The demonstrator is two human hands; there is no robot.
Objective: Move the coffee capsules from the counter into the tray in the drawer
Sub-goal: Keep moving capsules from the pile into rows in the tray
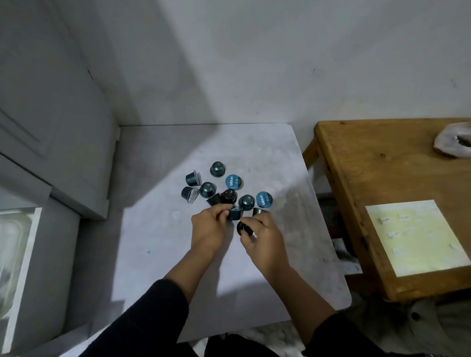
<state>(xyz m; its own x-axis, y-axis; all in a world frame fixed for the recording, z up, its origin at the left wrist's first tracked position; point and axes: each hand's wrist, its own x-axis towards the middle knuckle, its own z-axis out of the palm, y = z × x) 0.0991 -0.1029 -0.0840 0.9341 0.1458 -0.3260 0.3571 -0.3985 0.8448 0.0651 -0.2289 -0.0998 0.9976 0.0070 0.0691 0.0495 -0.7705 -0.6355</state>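
Several small coffee capsules (pixel 218 169), dark teal with two showing blue foil lids (pixel 233 181), lie clustered on the grey-white counter (pixel 283 166). My left hand (pixel 210 231) pinches a teal capsule (pixel 235 213) at the near edge of the cluster. Close beside it, my right hand (pixel 263 239) is closed on a dark capsule (pixel 244 228). At the far left edge, the open white drawer (pixel 22 277) holds a clear plastic tray (pixel 2 250), blurred and partly cut off.
A grey cabinet front (pixel 44 105) rises left of the counter. To the right stands a wooden table (pixel 375 183) with a yellowish sheet (pixel 416 238) and a pale ring-shaped dish (pixel 458 144). A white wall lies behind.
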